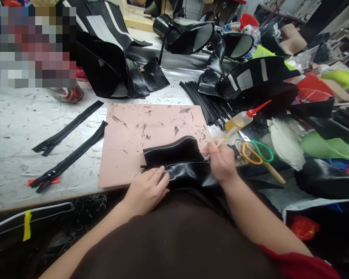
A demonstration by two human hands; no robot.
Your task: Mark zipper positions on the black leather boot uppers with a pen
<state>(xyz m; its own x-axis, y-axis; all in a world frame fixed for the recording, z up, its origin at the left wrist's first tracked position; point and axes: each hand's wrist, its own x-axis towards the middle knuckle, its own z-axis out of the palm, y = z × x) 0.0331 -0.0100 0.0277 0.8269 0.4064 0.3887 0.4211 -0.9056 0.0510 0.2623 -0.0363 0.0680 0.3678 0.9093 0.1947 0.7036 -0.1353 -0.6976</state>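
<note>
A black leather boot upper lies over the near edge of a pink board, with a line of stitching along its fold. One flap of it stands raised, showing a dark inner side. My left hand rests on the upper's left end, fingers stretched out on the leather; its thumb is hidden. At the right end, my right hand pinches a thin pale stick, its lower tip close to the leather. Two black zippers lie left of the board.
Behind my right hand is a glue bottle with a red nozzle. Scissors with green and yellow handles lie nearby. A bundle of black strips sits behind the board. More boot uppers stand at the back. Shoe lasts and scraps crowd the right.
</note>
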